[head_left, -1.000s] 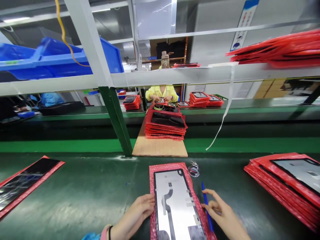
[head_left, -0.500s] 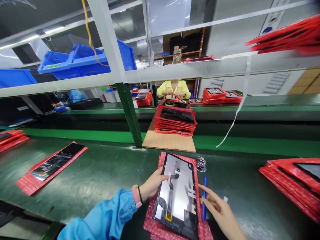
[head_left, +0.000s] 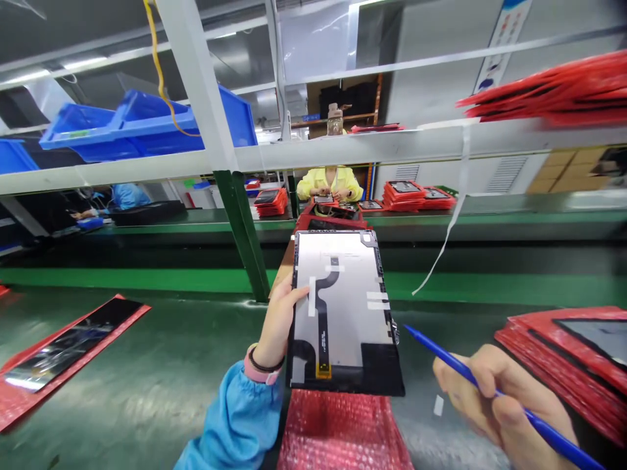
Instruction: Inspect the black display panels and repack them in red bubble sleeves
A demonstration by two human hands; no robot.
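Observation:
My left hand (head_left: 277, 320) grips the left edge of a tablet screen panel (head_left: 350, 294), thumb on its face. The panel is raised and tilted toward me, its silvery back showing a dark ribbon cable and white tape strips. Beneath it, red bubble-wrap bags (head_left: 343, 434) lie on the bench. To the right, my right hand (head_left: 504, 401) is closed round a blue pen-like tool (head_left: 460, 365), whose pointed tip is directed at the panel's right edge without touching it.
Red bags with panels (head_left: 563, 365) are stacked at the right. Another dark panel (head_left: 78, 339) rests on a red bag at the left. A green post (head_left: 242, 235) rises from the bench under a white shelf (head_left: 323, 151). Opposite sits a person in yellow (head_left: 330, 183).
My left hand has lifted the panel off the red bags and tilted it up. My right hand has picked up the blue tool from beside the bags and moved right.

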